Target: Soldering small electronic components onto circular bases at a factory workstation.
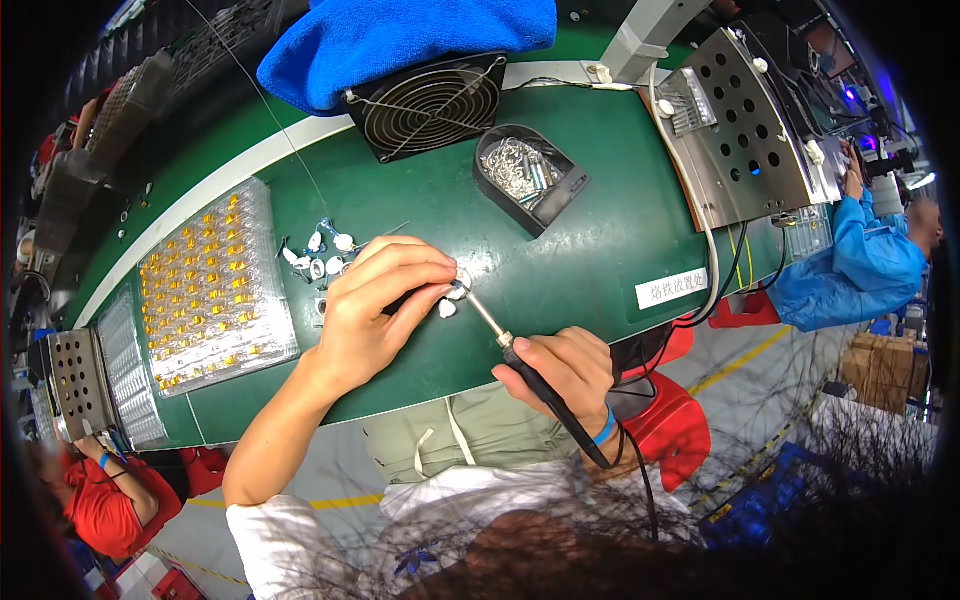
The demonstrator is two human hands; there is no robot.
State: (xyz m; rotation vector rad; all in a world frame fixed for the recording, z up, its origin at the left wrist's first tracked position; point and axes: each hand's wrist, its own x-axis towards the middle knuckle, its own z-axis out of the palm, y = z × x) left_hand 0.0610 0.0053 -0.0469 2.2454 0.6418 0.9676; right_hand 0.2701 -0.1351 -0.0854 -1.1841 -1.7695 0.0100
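Observation:
In my right hand [570,370] is a soldering iron [487,318], its black handle gripped and its metal barrel slanting up to the left. The iron's tip meets a small white part with a bit of blue [457,291], which the fingertips of my left hand [385,305] pinch just above the green bench. Another small white piece [447,310] lies right below it. Left of my left hand is a loose cluster of small white round parts with blue wires [318,262]. My fingers hide much of the held part.
A clear plastic tray with rows of yellow parts [215,290] lies left. Ahead stand a black fan [428,108] under a blue towel [410,45] and a black bin of metal pieces [528,178]. A perforated metal box [735,130] is far right. Co-workers sit at both sides.

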